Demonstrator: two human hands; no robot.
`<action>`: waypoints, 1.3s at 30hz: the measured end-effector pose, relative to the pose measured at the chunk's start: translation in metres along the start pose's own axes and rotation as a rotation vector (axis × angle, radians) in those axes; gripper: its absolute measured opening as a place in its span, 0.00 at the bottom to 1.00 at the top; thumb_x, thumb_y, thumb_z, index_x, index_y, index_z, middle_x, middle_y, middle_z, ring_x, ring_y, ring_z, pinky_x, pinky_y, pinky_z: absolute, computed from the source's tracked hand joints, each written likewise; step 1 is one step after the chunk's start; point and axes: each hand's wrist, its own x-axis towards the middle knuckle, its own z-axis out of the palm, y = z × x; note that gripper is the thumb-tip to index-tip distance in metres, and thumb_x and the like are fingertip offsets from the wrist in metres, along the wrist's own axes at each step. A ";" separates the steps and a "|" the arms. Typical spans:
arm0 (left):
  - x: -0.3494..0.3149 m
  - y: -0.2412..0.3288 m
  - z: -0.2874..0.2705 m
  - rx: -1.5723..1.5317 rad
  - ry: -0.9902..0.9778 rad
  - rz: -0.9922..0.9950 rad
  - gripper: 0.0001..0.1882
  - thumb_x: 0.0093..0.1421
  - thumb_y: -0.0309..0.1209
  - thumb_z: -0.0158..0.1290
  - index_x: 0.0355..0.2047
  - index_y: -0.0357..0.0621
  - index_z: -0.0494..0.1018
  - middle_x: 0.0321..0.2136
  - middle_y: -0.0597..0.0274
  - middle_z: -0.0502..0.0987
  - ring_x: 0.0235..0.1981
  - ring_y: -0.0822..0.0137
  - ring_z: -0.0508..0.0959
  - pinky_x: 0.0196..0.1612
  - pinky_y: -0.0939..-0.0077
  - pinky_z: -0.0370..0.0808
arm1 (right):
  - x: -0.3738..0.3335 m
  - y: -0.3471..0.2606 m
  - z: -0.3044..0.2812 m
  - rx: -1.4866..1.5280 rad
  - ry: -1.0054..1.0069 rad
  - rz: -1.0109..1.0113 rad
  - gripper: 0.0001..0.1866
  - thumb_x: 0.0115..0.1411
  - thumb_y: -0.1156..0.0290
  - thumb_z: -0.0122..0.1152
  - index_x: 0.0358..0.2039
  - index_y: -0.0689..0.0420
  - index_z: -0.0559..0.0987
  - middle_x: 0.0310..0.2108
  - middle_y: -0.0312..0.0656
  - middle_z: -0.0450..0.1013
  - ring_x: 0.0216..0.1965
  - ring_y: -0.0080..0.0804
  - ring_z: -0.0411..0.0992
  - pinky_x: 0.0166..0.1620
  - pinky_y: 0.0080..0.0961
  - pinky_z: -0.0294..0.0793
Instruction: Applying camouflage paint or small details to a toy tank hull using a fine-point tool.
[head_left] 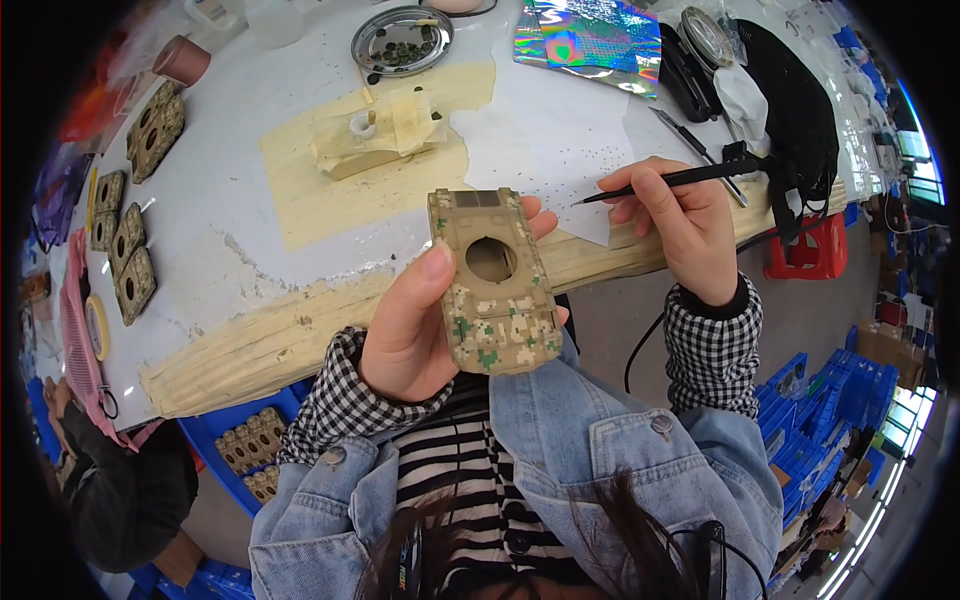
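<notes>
My left hand [412,325] is closed around a tan model tank hull [505,290] with a pixel camouflage pattern. The hull has a round hole in its top deck and a dark grille panel at its far end. Its near part carries green, cream and brown squares. To the right, my right hand [690,225] pinches a slim black pen-like tool [690,176] with a fine pale tip. That tip points left toward the hull and stays apart from it. Under the tip, a white paper sheet [550,150] is strewn with tiny dark specks.
A taped block [375,145] stands on masking paper, beyond it a round metal dish [385,55] of small green pieces. More hulls [135,260] lie at left, others in a blue bin [225,425]. A knife [685,135] lies at right. Another person's sleeve [130,490] shows lower left.
</notes>
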 end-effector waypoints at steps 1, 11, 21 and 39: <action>0.000 0.000 0.000 0.001 0.001 -0.002 0.37 0.61 0.49 0.39 0.59 0.33 0.45 0.61 0.43 0.46 0.63 0.51 0.46 0.43 0.62 0.77 | 0.000 -0.001 0.001 -0.006 -0.004 -0.005 0.16 0.62 0.65 0.49 0.30 0.65 0.79 0.27 0.37 0.75 0.24 0.15 0.67 0.25 0.12 0.64; 0.000 0.001 0.000 0.032 -0.007 -0.013 0.37 0.61 0.50 0.37 0.60 0.33 0.44 0.61 0.41 0.44 0.61 0.51 0.52 0.43 0.63 0.77 | 0.004 -0.017 -0.001 -0.057 -0.065 -0.074 0.14 0.61 0.68 0.50 0.31 0.66 0.79 0.26 0.38 0.75 0.24 0.19 0.68 0.29 0.14 0.67; 0.000 0.004 -0.008 -0.058 -0.135 -0.035 0.34 0.62 0.46 0.38 0.60 0.37 0.44 0.60 0.45 0.48 0.52 0.58 0.67 0.49 0.58 0.71 | 0.012 -0.023 0.005 -0.049 -0.140 -0.118 0.15 0.62 0.68 0.47 0.32 0.65 0.78 0.27 0.38 0.74 0.25 0.17 0.69 0.26 0.12 0.64; 0.000 0.004 -0.013 -0.118 -0.214 -0.043 0.33 0.62 0.45 0.38 0.60 0.37 0.45 0.59 0.48 0.51 0.52 0.59 0.67 0.51 0.56 0.70 | 0.008 -0.029 0.006 -0.033 -0.167 -0.212 0.10 0.59 0.70 0.54 0.34 0.65 0.77 0.30 0.40 0.74 0.29 0.22 0.71 0.32 0.16 0.69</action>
